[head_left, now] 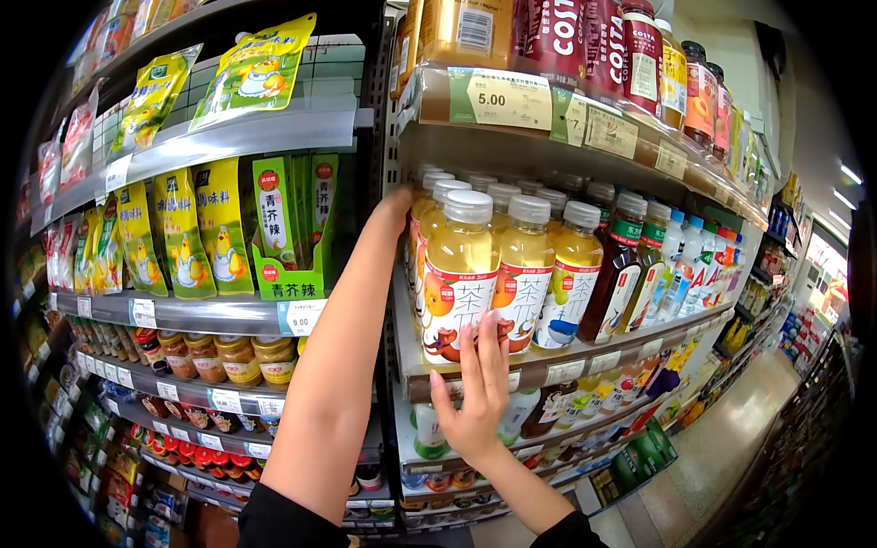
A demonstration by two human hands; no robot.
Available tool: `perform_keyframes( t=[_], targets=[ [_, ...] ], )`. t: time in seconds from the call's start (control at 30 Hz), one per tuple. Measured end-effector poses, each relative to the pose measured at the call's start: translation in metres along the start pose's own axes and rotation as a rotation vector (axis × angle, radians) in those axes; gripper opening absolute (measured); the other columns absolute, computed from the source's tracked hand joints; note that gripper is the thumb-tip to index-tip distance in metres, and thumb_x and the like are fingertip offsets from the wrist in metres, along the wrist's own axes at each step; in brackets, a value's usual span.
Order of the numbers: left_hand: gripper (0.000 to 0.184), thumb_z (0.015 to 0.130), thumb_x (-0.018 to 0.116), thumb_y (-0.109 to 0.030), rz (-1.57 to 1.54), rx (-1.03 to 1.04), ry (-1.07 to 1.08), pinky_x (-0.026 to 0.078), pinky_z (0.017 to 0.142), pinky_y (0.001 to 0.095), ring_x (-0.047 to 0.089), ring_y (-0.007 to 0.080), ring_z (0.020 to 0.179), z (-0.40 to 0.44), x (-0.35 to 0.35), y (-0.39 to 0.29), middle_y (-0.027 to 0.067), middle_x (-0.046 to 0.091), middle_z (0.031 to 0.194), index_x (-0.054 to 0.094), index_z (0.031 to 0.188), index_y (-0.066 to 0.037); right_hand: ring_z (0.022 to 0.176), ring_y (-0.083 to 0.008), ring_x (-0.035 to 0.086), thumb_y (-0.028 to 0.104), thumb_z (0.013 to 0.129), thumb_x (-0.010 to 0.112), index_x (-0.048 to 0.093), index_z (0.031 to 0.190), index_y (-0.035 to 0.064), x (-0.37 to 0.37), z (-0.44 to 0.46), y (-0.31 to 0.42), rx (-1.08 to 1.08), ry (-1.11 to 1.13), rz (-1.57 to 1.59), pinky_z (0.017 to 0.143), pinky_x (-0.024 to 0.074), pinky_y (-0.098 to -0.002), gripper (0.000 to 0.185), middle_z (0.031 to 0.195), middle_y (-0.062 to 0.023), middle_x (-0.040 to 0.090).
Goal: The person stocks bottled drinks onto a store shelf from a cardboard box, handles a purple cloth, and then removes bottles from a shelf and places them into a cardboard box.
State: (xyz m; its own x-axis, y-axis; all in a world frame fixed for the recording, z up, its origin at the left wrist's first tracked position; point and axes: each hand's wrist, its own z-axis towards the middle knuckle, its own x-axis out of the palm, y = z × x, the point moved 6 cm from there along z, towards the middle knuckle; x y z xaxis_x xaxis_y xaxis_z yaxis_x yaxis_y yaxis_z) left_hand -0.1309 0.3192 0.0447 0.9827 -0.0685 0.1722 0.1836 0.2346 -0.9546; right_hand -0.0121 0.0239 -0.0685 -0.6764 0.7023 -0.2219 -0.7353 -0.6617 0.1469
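Several tea bottles (463,283) with white caps, yellow liquid and fruit-printed labels stand upright in rows on the right-hand shelf. My left hand (398,203) reaches in along the left side of these rows, near the bottles further back. Its fingers are hidden behind the bottles, so what they touch does not show. In front of the shelf edge (429,384), my right hand (477,402) has its fingers stretched upward. The fingertips lie against or just before the lower labels of the front bottle and the second tea bottle (523,297). Nothing is held in it.
Dark tea bottles (614,274) stand right of the yellow ones. Costa bottles (642,55) fill the shelf above, over a 5.00 price tag (498,99). Left shelves carry yellow seasoning bags (183,237), green boxes (290,224) and jars (239,363). An aisle floor (731,420) runs at right.
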Motion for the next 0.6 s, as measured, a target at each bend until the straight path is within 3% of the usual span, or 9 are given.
perform_keyframes(
  t=[0.4,0.6],
  targets=[
    [0.042,0.098,0.041,-0.021,0.054,-0.045,-0.053,0.044,0.099,0.0388,0.057,0.0276,0.115,-0.018,0.003,-0.01,0.0188,0.062,0.125,0.056,0.126,0.007,0.142,-0.0403,0.035,0.016,0.085,0.068,0.044,0.144,-0.0034,0.002,-0.001,-0.001,-0.021,0.026,-0.03,0.114,0.0271,-0.0519,0.066,0.153,-0.0267,0.034],
    [0.041,0.098,0.044,-0.026,0.071,-0.016,-0.076,0.046,0.096,0.0393,0.058,0.0257,0.112,-0.004,-0.001,-0.007,0.0162,0.063,0.121,0.058,0.123,0.003,0.14,-0.0405,0.038,0.016,0.085,0.067,0.046,0.144,-0.0003,0.001,-0.001,0.0,-0.017,0.013,-0.041,0.111,0.0311,-0.0526,0.064,0.152,-0.0246,0.036]
  ],
)
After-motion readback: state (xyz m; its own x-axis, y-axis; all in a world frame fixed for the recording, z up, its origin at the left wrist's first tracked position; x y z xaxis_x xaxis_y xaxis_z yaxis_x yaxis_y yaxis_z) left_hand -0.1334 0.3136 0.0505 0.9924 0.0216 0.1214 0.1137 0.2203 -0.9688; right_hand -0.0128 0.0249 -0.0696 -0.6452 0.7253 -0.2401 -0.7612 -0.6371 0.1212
